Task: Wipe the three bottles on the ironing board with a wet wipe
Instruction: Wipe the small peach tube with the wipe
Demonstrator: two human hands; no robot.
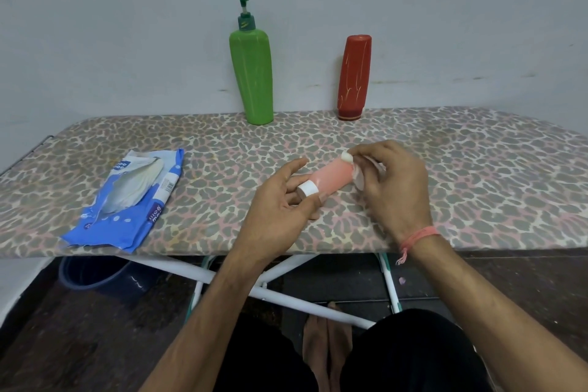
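- The pink bottle lies on its side, held over the near middle of the ironing board, its white cap pointing toward the person
- The left hand holds the bottle at the cap end, fingers curled under it and the thumb stretched out above
- The right hand grips the far end of the bottle, fingers curled round it with a wet wipe bunched between fingers and bottle; a pink thread band circles that wrist
- The green pump bottle stands upright at the back edge of the board, against the wall
- The red bottle stands to its right, well apart, resting on its cap
- The blue pack of wipes lies open on the left part of the board, a white wipe showing in its opening
- Under the board: white crossed legs and a dark blue bucket on the floor
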